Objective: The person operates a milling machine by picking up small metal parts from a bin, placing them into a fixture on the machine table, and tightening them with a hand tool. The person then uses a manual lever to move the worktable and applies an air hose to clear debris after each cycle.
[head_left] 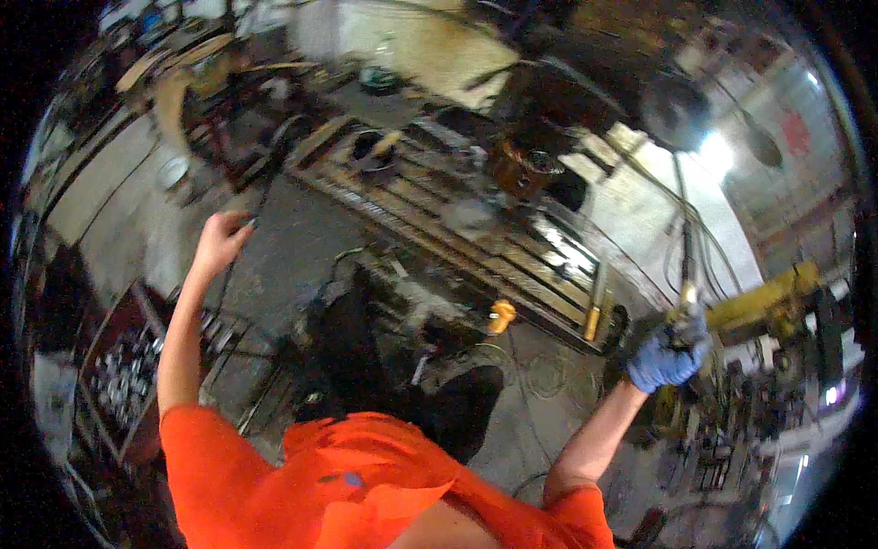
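My left hand is bare and raised at the left, over the dark floor short of the workbench. Its thumb and fingers are pinched together around something small and dark that I cannot make out. A thin dark line passes close by it, and whether the hand touches it is unclear. My right hand, in a blue glove, is closed at the lower end of a dark rod with a pale metal collar. The rod rises toward a round dark disc beside a bright light. The fingers are partly blurred.
Ahead lies a long slotted metal table with a pot and a rusty block on it. A yellow object sits by its near edge. Metal pieces fill a bin at left. A yellow beam stands right; cables lie on the floor.
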`<state>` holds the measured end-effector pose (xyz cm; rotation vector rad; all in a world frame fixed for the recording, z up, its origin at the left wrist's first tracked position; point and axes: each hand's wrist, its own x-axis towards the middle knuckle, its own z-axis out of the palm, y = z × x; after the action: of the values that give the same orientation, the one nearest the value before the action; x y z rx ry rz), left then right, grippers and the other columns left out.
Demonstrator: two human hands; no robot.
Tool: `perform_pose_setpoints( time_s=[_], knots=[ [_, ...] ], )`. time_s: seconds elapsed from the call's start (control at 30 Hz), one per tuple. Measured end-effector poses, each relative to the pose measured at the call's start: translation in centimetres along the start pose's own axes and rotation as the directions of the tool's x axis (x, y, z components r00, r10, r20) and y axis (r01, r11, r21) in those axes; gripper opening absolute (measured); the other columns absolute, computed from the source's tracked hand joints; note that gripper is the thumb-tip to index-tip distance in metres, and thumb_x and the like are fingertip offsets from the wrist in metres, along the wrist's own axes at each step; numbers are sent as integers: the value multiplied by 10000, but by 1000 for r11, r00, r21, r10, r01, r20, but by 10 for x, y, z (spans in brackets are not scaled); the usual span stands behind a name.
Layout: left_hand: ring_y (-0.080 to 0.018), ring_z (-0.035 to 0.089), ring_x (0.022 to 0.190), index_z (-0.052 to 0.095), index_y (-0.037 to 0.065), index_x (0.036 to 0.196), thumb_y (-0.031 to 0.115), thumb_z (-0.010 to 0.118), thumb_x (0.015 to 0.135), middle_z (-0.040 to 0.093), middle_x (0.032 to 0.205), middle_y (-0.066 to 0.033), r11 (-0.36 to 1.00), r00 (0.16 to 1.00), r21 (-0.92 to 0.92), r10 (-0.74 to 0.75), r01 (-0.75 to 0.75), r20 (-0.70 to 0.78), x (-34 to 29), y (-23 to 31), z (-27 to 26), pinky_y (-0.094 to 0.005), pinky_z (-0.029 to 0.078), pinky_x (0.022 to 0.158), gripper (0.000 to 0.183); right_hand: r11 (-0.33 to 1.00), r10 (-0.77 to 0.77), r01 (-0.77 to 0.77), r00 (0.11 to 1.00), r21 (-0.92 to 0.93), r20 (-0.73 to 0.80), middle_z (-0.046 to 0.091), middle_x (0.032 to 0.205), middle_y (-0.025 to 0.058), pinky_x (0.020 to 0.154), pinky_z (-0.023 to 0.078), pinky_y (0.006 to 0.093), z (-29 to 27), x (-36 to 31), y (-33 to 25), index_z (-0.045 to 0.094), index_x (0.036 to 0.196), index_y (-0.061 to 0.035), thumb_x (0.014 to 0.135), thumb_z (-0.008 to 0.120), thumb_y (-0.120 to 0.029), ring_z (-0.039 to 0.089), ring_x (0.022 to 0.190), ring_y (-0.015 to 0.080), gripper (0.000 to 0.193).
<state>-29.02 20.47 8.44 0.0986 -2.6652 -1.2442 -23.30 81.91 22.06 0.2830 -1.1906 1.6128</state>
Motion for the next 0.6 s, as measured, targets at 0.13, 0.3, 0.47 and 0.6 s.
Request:
perform_pose_setpoints(
  time_s=[0.13, 0.3, 0.47, 0.6],
  knots=[
    [-99, 481, 484, 595, -50, 950, 132, 581, 754, 588, 617, -94, 995, 992, 5, -101, 102, -77, -26, -25, -38, -298, 422, 494, 268, 995, -21, 23, 999, -93, 24, 521, 675, 22, 798, 427, 315, -23, 8, 8, 555, 736, -51, 837, 479, -212, 520, 718, 166, 205],
    [-182, 570, 496, 605, -5, 999, 168, 613, 753, 622, 679, -133, 976, 953, 103, -160, 191, -258, -72, -71, -101, -323, 458, 544, 301, 861, -168, 211, 977, -462, 133, 599, 862, 103, 859, 422, 376, -38, 27, 5, 563, 788, -24, 852, 474, -186, 542, 887, 227, 195],
    [-208, 607, 518, 612, -21, 958, 155, 612, 733, 628, 727, -155, 898, 874, 222, -270, 380, -405, -141, -109, -162, -317, 478, 544, 285, 64, -515, 579, 717, -813, 470, 640, 836, 73, 644, 496, 332, -29, 26, -5, 576, 936, 5, 750, 664, -212, 605, 721, 192, 298],
    [-220, 618, 546, 611, -33, 965, 158, 627, 707, 638, 718, -157, 775, 769, 183, -509, 605, -386, -184, -131, -161, -319, 493, 584, 322, -237, -450, 453, 733, -860, 510, 638, 787, 75, 554, 480, 327, -21, 34, -17, 589, 916, -21, 732, 687, -242, 601, 632, 226, 304]
  ],
)
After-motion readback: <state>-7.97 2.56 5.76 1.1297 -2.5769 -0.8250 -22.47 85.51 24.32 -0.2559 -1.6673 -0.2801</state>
